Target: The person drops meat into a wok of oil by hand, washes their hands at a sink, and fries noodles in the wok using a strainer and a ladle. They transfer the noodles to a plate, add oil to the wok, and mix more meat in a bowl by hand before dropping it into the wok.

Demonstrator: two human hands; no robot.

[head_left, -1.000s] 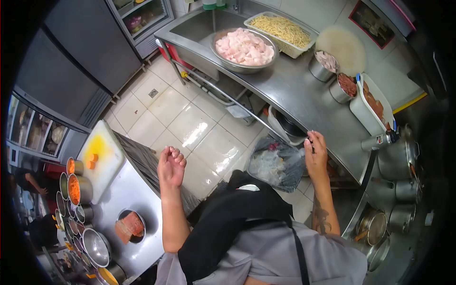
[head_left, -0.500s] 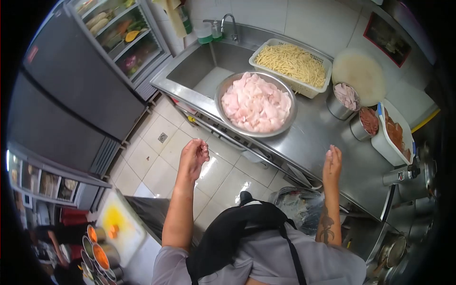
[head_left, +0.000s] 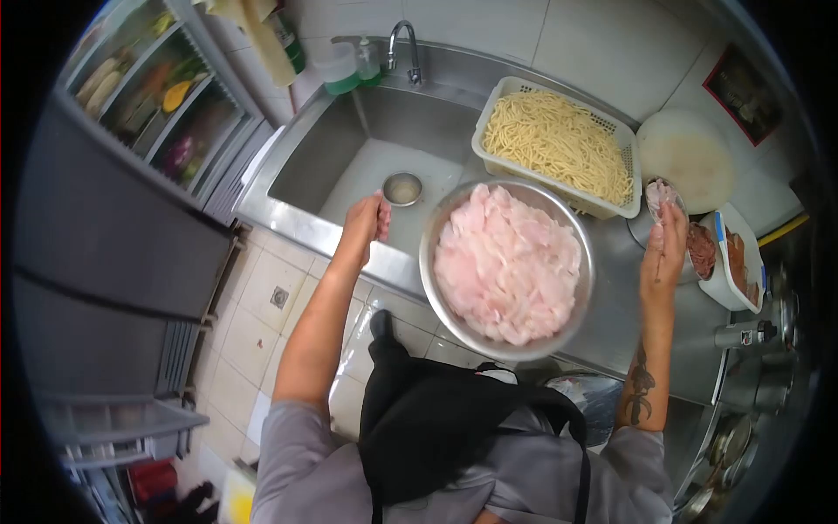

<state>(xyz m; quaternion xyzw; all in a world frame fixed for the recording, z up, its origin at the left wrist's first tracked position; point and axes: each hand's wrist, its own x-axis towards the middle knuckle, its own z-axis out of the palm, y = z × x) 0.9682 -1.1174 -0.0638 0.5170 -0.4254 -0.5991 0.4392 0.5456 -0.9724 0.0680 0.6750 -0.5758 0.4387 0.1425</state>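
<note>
A steel bowl heaped with pale pink sliced raw meat stands at the counter's front edge, between my hands and touched by neither. My left hand hovers over the front rim of the sink, left of the bowl. Its fingers are curled in, and I see nothing held in them. To the right of the bowl, my right hand is raised with straight fingers and nothing in it. Behind its fingertips, a steel container of pale meat is partly covered from view.
A white basket of noodles sits behind the bowl. The sink has a faucet and a drain strainer. A round cutting board leans on the wall near a white tub of meat. Fridges stand at left.
I have stepped closer to the counter, so the bowl and sink appear larger. My left hand has come up over the sink edge, and my right hand has moved toward the meat containers.
</note>
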